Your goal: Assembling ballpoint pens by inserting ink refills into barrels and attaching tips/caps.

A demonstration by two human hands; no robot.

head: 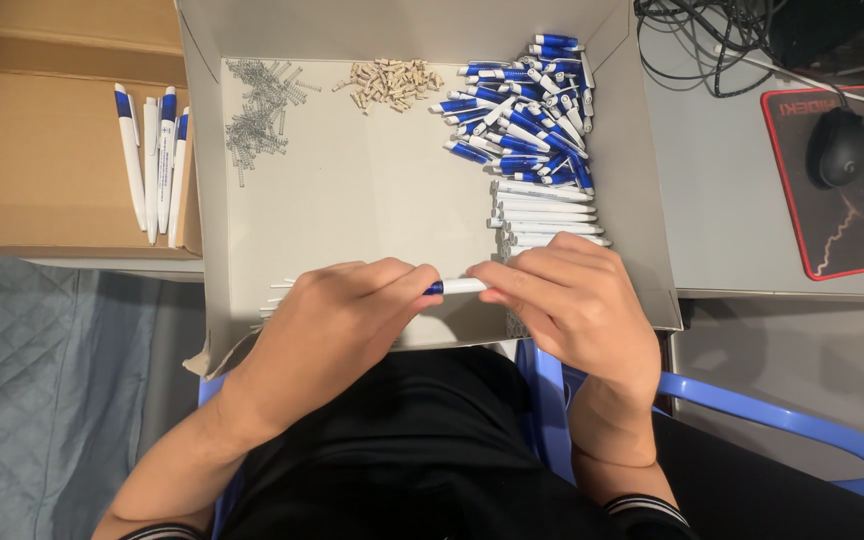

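- Grey desk [742, 230], mouse [840, 146] on pad at 2 o'clock, blue chair [752, 405] below.
- Left hand [337, 315] and right hand [567, 300] both pinch one blue-white pen [455, 287], fingers closed on its ends, at tray's 6 o'clock.
- Cardboard tray [642, 180]: springs [257, 110] 11 o'clock, tan tips [392, 82] 12, blue clips [527, 110] and white barrels [544, 215] 2.
- Side box [42, 160] at 9: finished pens [155, 160].

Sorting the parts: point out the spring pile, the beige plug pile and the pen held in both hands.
spring pile [260, 110], head view, middle of the grey heap.
beige plug pile [392, 83], head view, centre of the heap.
pen [455, 287], head view, white barrel showing between the hands.
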